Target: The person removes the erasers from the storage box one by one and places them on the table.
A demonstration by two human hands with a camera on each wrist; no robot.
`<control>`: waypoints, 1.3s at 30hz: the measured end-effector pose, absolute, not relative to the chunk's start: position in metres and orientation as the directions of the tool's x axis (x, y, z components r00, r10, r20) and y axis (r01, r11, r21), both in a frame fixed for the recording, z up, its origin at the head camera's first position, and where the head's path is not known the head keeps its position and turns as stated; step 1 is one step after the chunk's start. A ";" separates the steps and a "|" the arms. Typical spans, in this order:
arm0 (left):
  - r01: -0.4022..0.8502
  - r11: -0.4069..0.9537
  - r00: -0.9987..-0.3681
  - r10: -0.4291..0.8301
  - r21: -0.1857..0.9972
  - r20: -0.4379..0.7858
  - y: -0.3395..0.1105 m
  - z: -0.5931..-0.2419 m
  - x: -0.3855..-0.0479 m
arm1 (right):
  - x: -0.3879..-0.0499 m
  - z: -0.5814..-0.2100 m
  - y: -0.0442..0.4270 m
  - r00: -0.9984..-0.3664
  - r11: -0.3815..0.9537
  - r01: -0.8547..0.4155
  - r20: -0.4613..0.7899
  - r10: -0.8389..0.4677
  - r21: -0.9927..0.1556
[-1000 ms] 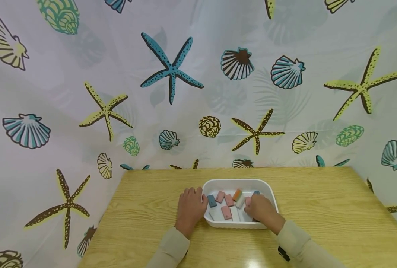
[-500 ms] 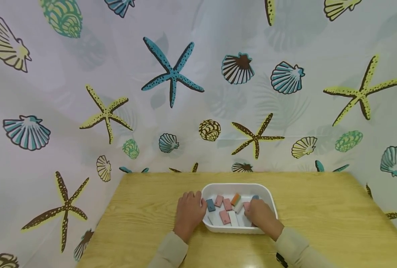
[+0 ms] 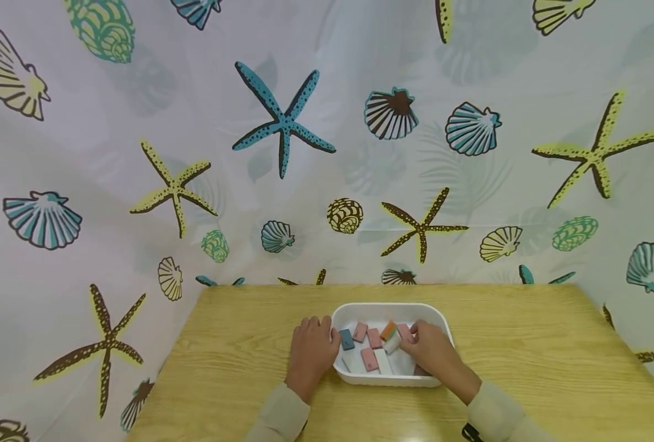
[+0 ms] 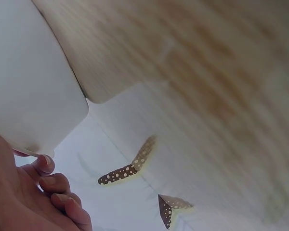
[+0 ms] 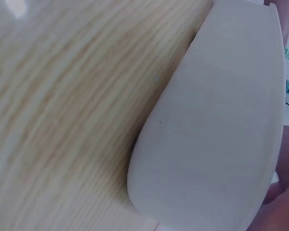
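A white tray [image 3: 392,380] with a raised rim stands on the wooden table and holds several small rectangular erasers. Among them are a blue eraser [image 3: 347,339], pink erasers [image 3: 369,359], an orange and green one [image 3: 388,330] and white ones [image 3: 383,362]. My left hand [image 3: 310,353] grips the tray's left rim, its other fingers curled outside the wall in the left wrist view. Inside the right half, my right hand [image 3: 434,353] pinches a pink eraser [image 3: 404,333] by its right end, beside a white eraser [image 3: 392,342]. The hand partly hides the tray's right side.
The wooden table [image 3: 526,344] extends on both sides of the tray. A pale cloth [image 3: 327,166] printed with shells and starfish hangs behind and at both sides. In the right wrist view, the tray's outer wall [image 5: 212,115] fills much of the picture.
My right hand has shifted slightly and its fingertips show more plainly at the pink eraser. The blue eraser beyond it is hidden now. My left hand has stayed on the rim.
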State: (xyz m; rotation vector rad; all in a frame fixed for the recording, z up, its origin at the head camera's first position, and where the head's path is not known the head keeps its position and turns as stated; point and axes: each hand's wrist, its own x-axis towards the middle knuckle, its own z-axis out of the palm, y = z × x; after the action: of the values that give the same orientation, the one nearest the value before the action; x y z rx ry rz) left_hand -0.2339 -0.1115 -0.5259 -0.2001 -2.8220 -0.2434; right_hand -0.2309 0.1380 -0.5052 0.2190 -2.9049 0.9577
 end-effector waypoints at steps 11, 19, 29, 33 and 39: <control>0.148 0.978 -0.948 0.099 0.146 0.303 -0.111 -0.529 -0.238 | -0.223 -0.485 0.138 -0.963 0.731 -0.240 0.250 -0.098 -0.638; 0.137 0.981 -0.951 0.092 0.135 0.295 -0.113 -0.529 -0.238 | -0.209 -0.480 0.141 -0.951 0.696 -0.283 0.289 -0.112 -0.660; 0.152 0.979 -0.937 0.098 0.135 0.336 -0.118 -0.532 -0.235 | -0.183 -0.474 0.154 -0.959 0.630 -0.257 0.276 -0.070 -0.733; 0.160 0.978 -0.937 0.108 0.133 0.332 -0.118 -0.531 -0.236 | -0.170 -0.473 0.169 -0.976 0.652 -0.182 0.218 -0.026 -0.736; 0.167 0.977 -0.938 0.116 0.132 0.327 -0.113 -0.534 -0.236 | -0.149 -0.472 0.197 -0.994 0.703 -0.040 0.100 0.045 -0.711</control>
State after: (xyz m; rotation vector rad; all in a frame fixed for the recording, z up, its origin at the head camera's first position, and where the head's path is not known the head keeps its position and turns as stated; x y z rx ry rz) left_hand -0.2360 -0.1125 -0.5338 -0.2055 -2.8020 -0.2258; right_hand -0.1491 0.1967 -0.4718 -0.0046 -2.7959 1.1707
